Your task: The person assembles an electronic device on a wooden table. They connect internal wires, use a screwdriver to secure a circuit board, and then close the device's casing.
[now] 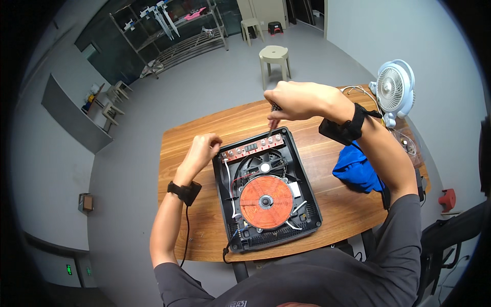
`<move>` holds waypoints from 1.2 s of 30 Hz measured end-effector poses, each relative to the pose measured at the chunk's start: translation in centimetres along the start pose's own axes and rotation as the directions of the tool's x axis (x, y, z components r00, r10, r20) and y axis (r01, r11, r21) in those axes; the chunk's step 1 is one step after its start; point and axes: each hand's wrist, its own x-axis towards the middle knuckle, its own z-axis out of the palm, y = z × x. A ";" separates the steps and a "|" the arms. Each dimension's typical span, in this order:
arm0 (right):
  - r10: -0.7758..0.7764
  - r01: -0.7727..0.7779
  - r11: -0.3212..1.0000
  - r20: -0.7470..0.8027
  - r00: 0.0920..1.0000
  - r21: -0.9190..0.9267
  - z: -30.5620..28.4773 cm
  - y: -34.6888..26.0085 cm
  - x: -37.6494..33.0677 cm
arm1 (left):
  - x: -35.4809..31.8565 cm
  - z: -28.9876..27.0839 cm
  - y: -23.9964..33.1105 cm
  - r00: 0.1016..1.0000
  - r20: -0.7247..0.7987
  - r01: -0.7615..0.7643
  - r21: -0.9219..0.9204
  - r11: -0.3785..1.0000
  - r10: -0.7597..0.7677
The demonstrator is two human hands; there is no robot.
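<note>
An opened induction cooker (313,204) lies on the table, showing a round copper coil (255,210), a black fan (251,166) and a narrow red control board (258,147) along its far end. My right hand (294,102) grips a screwdriver (276,107) with a dark patterned handle. Its shaft points down toward the right part of the board; the exact tip contact is hard to see. My left hand (203,147) is at the cooker's far left corner, fingers curled at the board's left end. Whatever those fingers pinch is hidden.
A blue cloth (358,170) lies on the wooden table (197,230), right of the cooker. Beyond my right forearm stand a white fan (394,89), cables (360,90) and a clear plastic bag (407,146). A stool (274,53) stands past the far edge.
</note>
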 end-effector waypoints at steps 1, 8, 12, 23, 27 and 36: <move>-0.029 0.029 1.000 -0.016 0.999 0.000 -0.4 -0.4 0.0 | 0.0 0.3 1.0 1.000 0.009 -0.003 -0.021 1.000 0.003; -0.163 0.168 0.985 -0.132 0.978 0.032 0.7 0.0 0.7 | 0.2 1.6 4.7 0.996 0.049 -0.068 -0.162 0.984 0.077; -0.176 0.182 0.982 -0.130 0.976 0.042 0.7 -0.7 0.7 | 0.0 1.6 4.7 0.994 0.042 -0.097 -0.151 0.984 0.104; -0.242 0.255 0.965 -0.167 0.956 0.057 1.9 -0.9 1.3 | -0.1 1.6 5.2 0.988 0.086 -0.118 -0.143 0.983 0.132; -0.239 0.250 0.967 -0.164 0.957 0.051 2.0 -1.0 1.3 | -0.1 1.5 5.3 0.986 0.096 -0.121 -0.149 0.981 0.136; -0.241 0.253 0.966 -0.153 0.958 0.061 2.4 -0.9 1.4 | -0.1 2.0 5.3 0.983 0.092 -0.146 -0.160 0.976 0.162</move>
